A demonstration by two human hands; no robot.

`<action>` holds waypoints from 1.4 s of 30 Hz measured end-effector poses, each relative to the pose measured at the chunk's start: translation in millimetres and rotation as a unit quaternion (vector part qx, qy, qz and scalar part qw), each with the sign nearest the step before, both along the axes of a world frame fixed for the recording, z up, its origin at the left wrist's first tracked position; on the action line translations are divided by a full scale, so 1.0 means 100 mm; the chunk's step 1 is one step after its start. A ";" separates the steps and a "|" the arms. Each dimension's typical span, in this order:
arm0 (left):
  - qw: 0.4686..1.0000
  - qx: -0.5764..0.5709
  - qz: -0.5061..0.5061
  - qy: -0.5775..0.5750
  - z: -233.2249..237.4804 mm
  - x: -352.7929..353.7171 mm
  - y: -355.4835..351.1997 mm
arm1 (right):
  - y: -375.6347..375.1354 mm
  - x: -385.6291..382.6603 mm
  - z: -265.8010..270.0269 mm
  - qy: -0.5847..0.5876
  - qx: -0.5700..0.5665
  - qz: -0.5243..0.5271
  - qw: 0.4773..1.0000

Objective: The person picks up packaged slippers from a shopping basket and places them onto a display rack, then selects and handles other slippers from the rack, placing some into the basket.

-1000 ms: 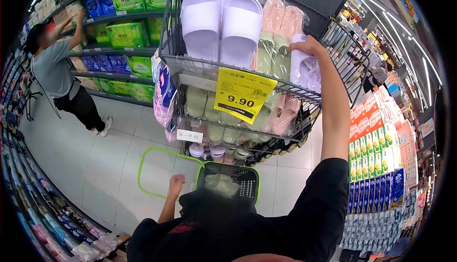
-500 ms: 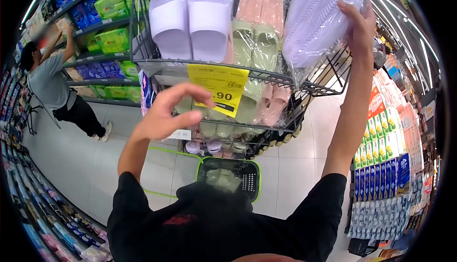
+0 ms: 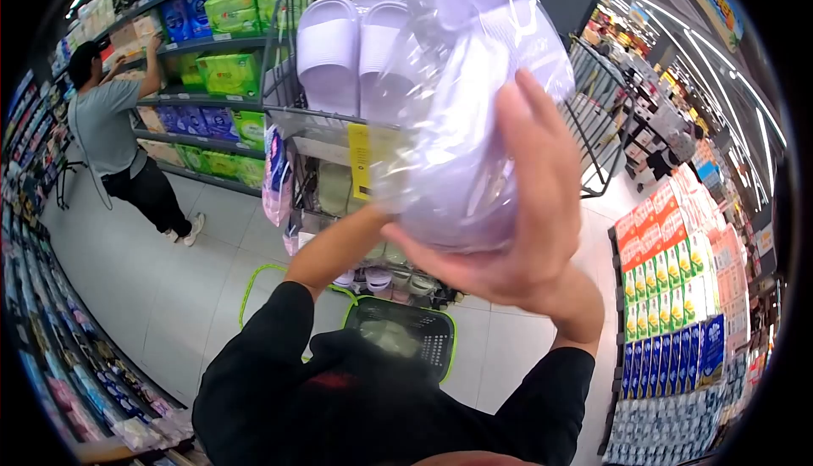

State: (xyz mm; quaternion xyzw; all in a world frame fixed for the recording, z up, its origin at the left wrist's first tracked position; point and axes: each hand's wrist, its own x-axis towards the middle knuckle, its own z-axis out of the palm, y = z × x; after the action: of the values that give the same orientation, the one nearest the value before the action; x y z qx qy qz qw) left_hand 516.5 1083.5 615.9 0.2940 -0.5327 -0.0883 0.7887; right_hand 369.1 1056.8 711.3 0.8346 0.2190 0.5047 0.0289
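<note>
Close to the camera, my right hand [image 3: 538, 220] grips a pair of lilac slippers [image 3: 461, 135] in a clear plastic bag, its thumb and fingers around the lower right side. My left forearm reaches up behind the bag, and the bag hides my left hand. Behind them, a wire rack [image 3: 279, 59] holds more lilac slippers [image 3: 329, 55], with a yellow price sign [image 3: 360, 161] on its front partly covered. Below, a dark basket with a green rim [image 3: 451, 347] has a pale green packet [image 3: 389, 337] in it.
A person in a grey shirt [image 3: 110, 119] stands at the shelves of green and blue packs [image 3: 229, 74] on the left. Another person [image 3: 677, 148] is at the far right. Stacked packaged goods [image 3: 673, 305] stand on the right, and more shelves line the left edge.
The bagged lilac slippers moved from the upper right to the centre, nearer the camera, in my right hand. My left hand, earlier visible with curved fingers before the rack, is now behind the bag.
</note>
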 end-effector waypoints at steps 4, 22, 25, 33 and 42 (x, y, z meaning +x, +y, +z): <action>0.992 0.061 -0.072 0.085 -0.39 -0.14 0.14 | 0.24 -0.11 -0.17 0.042 0.010 -0.030 0.999; 0.872 0.239 -0.223 0.364 -1.86 -0.46 0.91 | -0.47 -0.54 -1.13 0.257 0.457 -0.038 0.851; 0.840 0.264 -0.246 0.405 -2.10 -0.59 1.07 | -0.56 -0.59 -1.84 0.294 0.686 0.158 0.647; 0.799 0.310 -0.251 0.450 -2.43 -0.74 1.17 | -0.40 -0.84 -2.41 0.198 0.796 0.145 0.553; 0.773 0.341 -0.253 0.471 -2.59 -0.78 1.25 | -0.46 -0.99 -2.62 0.152 0.867 0.136 0.455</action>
State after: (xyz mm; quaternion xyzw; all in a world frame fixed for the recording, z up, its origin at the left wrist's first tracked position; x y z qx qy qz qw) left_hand 438.4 1208.1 356.7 0.3197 -0.0846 -0.5881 0.7381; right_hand 270.5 1010.6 449.2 0.4516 -0.2199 0.2965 -0.8123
